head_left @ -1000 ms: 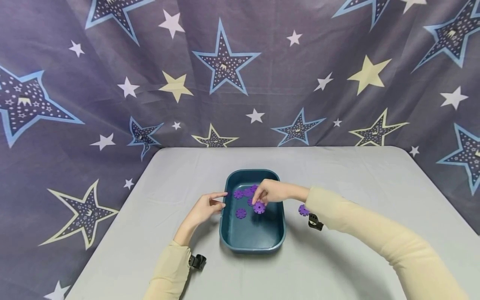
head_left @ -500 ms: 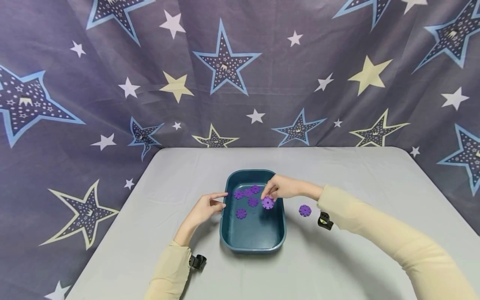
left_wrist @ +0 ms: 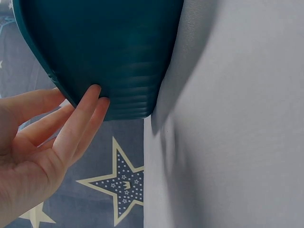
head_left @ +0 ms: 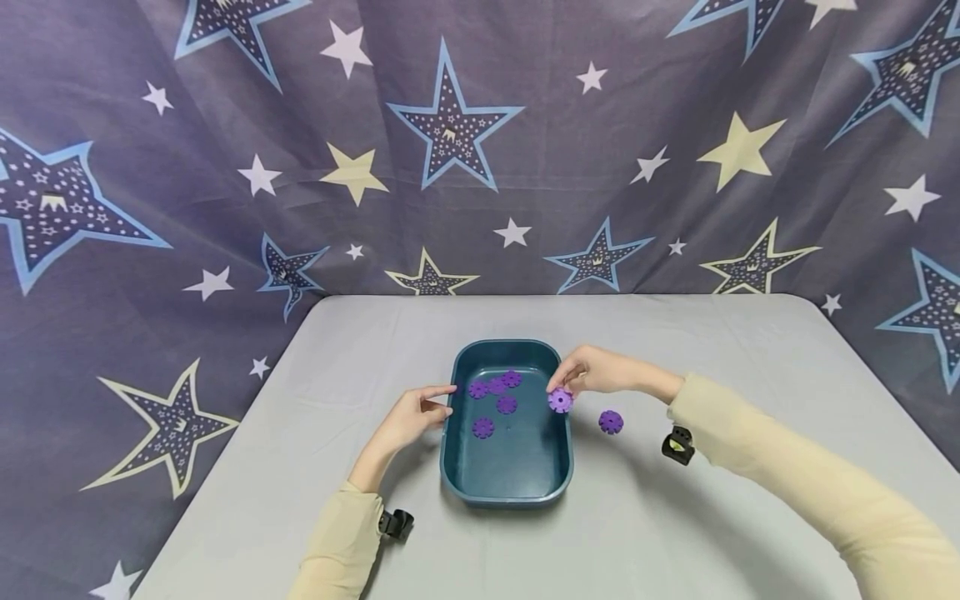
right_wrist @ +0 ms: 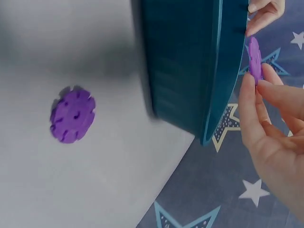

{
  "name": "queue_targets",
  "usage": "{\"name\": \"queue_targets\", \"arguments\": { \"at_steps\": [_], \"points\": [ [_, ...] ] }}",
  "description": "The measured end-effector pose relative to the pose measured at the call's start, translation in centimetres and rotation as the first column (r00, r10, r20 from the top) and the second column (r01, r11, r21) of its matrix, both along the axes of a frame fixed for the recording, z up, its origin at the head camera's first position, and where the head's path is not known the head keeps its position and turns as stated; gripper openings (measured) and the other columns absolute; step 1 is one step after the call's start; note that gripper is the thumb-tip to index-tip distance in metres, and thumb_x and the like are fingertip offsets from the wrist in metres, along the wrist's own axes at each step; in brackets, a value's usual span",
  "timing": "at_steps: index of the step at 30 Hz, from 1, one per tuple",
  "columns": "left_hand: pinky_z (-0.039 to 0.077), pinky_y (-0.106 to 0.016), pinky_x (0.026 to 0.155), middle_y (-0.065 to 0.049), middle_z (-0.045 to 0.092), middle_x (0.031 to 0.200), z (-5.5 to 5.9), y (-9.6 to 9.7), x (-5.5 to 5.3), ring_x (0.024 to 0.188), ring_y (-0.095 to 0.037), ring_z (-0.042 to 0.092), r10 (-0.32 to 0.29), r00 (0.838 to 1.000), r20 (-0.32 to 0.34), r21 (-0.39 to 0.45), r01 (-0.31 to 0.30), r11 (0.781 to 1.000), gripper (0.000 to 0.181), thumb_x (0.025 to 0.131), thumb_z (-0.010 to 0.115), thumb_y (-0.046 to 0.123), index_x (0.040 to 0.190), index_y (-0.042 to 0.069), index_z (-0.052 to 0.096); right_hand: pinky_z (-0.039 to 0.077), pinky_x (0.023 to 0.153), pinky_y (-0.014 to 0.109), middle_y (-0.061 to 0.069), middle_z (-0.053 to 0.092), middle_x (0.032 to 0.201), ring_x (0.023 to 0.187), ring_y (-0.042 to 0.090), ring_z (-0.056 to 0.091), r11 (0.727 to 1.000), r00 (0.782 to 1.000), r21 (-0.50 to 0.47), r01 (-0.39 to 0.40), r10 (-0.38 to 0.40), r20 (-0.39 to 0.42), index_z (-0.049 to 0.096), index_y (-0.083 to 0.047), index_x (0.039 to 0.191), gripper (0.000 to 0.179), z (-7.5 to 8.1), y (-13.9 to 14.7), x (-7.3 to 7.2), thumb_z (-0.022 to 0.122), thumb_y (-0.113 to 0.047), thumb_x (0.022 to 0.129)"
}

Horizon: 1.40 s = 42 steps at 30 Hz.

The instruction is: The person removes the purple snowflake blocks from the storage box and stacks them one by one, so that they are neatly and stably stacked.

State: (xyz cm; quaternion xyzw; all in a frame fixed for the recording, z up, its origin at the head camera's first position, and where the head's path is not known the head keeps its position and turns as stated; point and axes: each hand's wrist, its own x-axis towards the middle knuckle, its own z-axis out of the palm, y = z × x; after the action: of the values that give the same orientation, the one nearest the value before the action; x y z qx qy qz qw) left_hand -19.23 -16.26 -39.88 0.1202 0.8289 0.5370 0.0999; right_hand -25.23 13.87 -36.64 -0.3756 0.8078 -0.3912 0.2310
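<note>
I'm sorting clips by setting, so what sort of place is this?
Probably an indoor spot set up for recording, though the wider room is out of view. A star-patterned cloth hangs behind a pale table, and a black device, perhaps a camera, sits near each wrist.

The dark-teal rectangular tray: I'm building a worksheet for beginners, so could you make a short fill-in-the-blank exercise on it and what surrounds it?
1. The dark-teal, rectangular tray holds several round, notched discs coloured ____.
2. In the head view, a lone disc on the pale grey table lies to the tray's ____.
3. The left hand touches the ____, not a disc.
4. The right hand pinches a raised ____.

Missing words: purple; right; tray; disc.
</note>
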Motion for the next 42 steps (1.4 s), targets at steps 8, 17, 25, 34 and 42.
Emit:
{"name": "queue_targets", "arguments": {
  "at_steps": [8, 17, 25, 34, 42],
  "points": [
    [0.052, -0.039, 0.074, -0.034, 0.057, 0.099, -0.3, -0.1, -0.2, 0.088, -0.036, 0.058, 0.000, 1.000, -0.003, 0.003, 0.000, 1.000, 0.038, 0.083, 0.052, -0.005, 0.120, -0.014, 0.045, 0.053, 0.068, 0.032, 0.020, 0.064, 0.094, 0.074, 0.017, 0.061, 0.998, 0.998, -0.011, 0.068, -0.068, 0.016, 0.064, 0.010, 0.095, 0.025, -0.2, 2.2, 0.0, 0.048, 0.014, 0.077],
    [0.053, -0.032, 0.070, -0.028, 0.060, 0.098, -2.8, -0.8, -1.5, 0.083, -0.025, 0.061, 0.019, 1.000, -0.017, -0.012, -0.020, 1.000, 0.039, 0.083, 0.055, -0.002, 0.121, -0.008, 0.049, 0.053, 0.070, 0.028, 0.020, 0.064, 0.093, 0.076, 0.017, 0.061, 0.993, 0.992, -0.006, 0.119, -0.119, 0.031, 0.063, 0.011, 0.096, 0.025, -0.7, 3.7, 0.1, 0.048, 0.013, 0.077],
    [0.053, -0.032, 0.071, -0.027, 0.061, 0.098, -2.8, -0.9, -1.6, 0.084, -0.026, 0.061, 0.017, 1.000, -0.021, -0.015, -0.017, 1.000, 0.039, 0.083, 0.055, -0.001, 0.121, -0.007, 0.050, 0.053, 0.068, 0.029, 0.021, 0.064, 0.089, 0.073, 0.016, 0.059, 0.991, 0.990, -0.005, 0.130, -0.130, 0.049, 0.062, 0.014, 0.096, 0.028, -2.0, 4.8, 0.3, 0.044, 0.017, 0.075],
    [0.053, -0.032, 0.071, -0.028, 0.060, 0.098, -2.8, -0.8, -1.6, 0.084, -0.026, 0.061, 0.025, 1.000, -0.013, -0.012, -0.025, 1.000, 0.039, 0.083, 0.055, -0.002, 0.121, -0.008, 0.049, 0.052, 0.069, 0.024, 0.022, 0.064, 0.089, 0.075, 0.017, 0.060, 0.986, 0.984, -0.002, 0.170, -0.169, 0.053, 0.062, 0.014, 0.094, 0.028, -3.6, 5.9, 0.5, 0.047, 0.018, 0.071],
    [0.053, -0.035, 0.072, -0.032, 0.058, 0.099, -1.0, -0.2, -0.6, 0.087, -0.034, 0.059, 0.009, 1.000, -0.009, 0.004, -0.009, 1.000, 0.039, 0.083, 0.053, -0.005, 0.120, -0.013, 0.046, 0.052, 0.066, 0.023, 0.023, 0.064, 0.089, 0.072, 0.019, 0.060, 0.980, 0.978, -0.004, 0.199, -0.198, 0.064, 0.061, 0.015, 0.093, 0.029, -4.7, 6.6, 0.8, 0.046, 0.019, 0.069]
  ]
}}
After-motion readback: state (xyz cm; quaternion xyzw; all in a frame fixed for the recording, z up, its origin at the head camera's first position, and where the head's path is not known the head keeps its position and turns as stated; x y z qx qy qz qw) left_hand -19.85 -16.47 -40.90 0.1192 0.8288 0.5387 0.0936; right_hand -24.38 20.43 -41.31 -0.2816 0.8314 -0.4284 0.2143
